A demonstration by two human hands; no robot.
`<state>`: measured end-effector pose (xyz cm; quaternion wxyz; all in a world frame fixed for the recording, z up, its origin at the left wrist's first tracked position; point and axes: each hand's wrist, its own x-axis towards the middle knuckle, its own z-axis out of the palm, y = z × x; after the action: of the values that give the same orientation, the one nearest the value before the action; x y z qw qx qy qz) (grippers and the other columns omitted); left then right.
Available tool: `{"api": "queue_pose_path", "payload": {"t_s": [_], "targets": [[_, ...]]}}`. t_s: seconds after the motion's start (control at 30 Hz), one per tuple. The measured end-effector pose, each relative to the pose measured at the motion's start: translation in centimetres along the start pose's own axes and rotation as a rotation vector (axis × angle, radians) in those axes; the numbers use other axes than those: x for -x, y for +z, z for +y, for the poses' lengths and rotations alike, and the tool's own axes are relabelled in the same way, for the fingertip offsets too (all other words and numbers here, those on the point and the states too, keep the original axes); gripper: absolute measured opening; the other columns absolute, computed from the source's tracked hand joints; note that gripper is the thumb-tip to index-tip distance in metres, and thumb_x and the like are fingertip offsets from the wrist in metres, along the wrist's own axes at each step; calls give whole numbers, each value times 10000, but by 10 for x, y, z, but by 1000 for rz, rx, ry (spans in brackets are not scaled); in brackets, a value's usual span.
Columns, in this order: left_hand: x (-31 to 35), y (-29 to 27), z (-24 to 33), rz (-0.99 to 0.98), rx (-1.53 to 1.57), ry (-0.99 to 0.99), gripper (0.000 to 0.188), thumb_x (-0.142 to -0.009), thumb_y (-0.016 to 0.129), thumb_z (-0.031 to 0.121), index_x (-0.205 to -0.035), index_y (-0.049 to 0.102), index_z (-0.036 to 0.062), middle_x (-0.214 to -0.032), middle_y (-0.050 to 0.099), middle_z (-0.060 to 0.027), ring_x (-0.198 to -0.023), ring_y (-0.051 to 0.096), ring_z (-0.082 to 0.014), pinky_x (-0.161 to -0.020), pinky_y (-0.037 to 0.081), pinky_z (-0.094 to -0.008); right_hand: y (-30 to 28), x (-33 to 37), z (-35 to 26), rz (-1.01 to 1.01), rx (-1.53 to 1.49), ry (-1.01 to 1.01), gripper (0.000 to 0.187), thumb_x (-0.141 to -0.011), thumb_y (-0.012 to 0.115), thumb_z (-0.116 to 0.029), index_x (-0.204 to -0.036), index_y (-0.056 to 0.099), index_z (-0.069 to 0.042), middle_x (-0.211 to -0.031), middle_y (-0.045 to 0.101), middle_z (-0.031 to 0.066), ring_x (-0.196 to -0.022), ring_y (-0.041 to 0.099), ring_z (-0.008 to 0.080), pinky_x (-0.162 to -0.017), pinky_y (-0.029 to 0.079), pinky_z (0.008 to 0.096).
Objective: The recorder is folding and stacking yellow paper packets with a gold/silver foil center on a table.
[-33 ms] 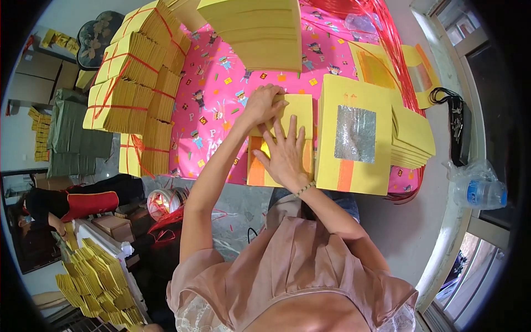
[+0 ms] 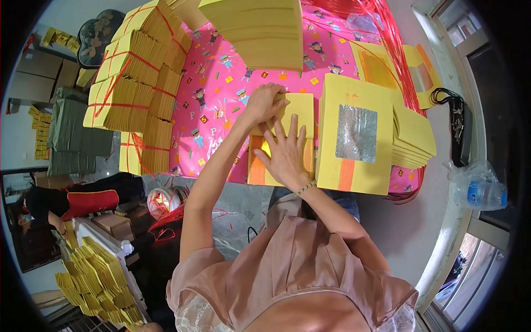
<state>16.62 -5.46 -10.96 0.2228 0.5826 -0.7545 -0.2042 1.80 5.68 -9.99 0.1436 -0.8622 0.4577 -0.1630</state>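
On the table's near edge lies a folded yellow paper sheet (image 2: pixel 298 108), with an orange band (image 2: pixel 257 169) and a patch of gold foil showing at its lower part. My right hand (image 2: pixel 286 157) lies flat across it, fingers spread, with a beaded bracelet at the wrist. At the sheet's upper left edge my left hand (image 2: pixel 265 104) is closed, its fingers bent against the paper. Just right of the sheet stands a thick stack of yellow paper (image 2: pixel 332 149), topped by a silver foil square (image 2: pixel 357 133) and an orange stripe.
Bundles of yellow paper tied with red string (image 2: pixel 130 91) are piled at left on the pink patterned tablecloth (image 2: pixel 213 119). A tall yellow stack (image 2: pixel 260 36) stands at the back. Red strands (image 2: pixel 398 61) hang at right. A plastic bottle (image 2: pixel 481 193) sits near the window. Another person works at far left.
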Motion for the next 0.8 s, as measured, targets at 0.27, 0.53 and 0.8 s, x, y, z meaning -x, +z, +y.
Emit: {"api": "queue_pose_path", "payload": {"t_s": [0.27,0.53,0.8], "targets": [[3,4,1,25,15,-27,344,-839,710,241,-1099,640,27,-1018,625,-168,-997,575,-361,-888,455,-452,5,-4,5,-17,35,-156,516,-953,516,-347,-1385,471,-70,-1455,394,122,-1436,204,363,-1123,134,637],[6,11,-5,87,120,7,326,-824,711,264,-1039,647,27,-988,625,-156,-966,580,-359,-845,466,-466,3,-4,3,-40,-53,-190,441,-968,486,-274,-1355,500,-63,-1454,389,167,-1435,210,388,-1149,122,594],[11,15,-4,166,162,16,317,-847,688,275,-1050,643,37,-983,623,-151,-955,572,-351,-839,431,-460,2,15,6,31,-129,18,798,-960,495,-444,-1440,239,141,-1511,193,348,-1453,94,456,-1177,99,534]]}}
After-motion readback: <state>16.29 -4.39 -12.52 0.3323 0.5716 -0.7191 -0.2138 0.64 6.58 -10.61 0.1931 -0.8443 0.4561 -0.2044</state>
